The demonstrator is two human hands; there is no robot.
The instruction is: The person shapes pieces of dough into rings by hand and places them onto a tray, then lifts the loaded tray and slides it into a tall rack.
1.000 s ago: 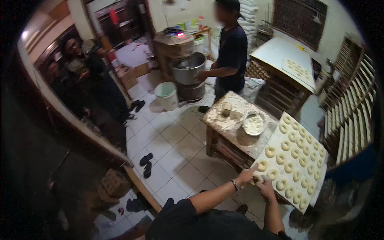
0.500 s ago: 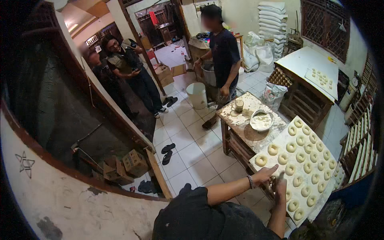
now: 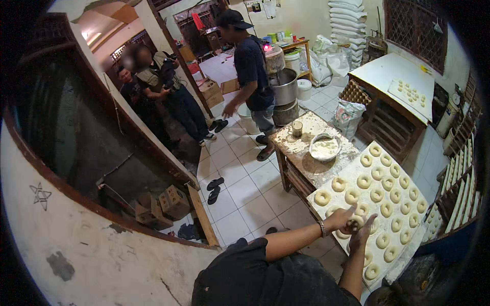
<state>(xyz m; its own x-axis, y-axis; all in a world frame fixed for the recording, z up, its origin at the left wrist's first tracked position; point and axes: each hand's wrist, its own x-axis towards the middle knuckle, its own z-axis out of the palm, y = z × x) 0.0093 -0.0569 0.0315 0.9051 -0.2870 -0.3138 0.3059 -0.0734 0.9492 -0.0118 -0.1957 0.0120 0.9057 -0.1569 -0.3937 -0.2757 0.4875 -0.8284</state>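
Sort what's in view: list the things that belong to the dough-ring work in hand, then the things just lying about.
In use: left hand and right hand meeting over one dough ring; board of dough rings; floured table.

Lying about: bowl of flour, cup, sandals, stacked sacks, far tray.

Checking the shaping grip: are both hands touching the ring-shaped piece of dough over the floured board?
Touching. The head view shows the left hand and right hand closed round the ring-shaped dough piece, no gap, above the floured board.
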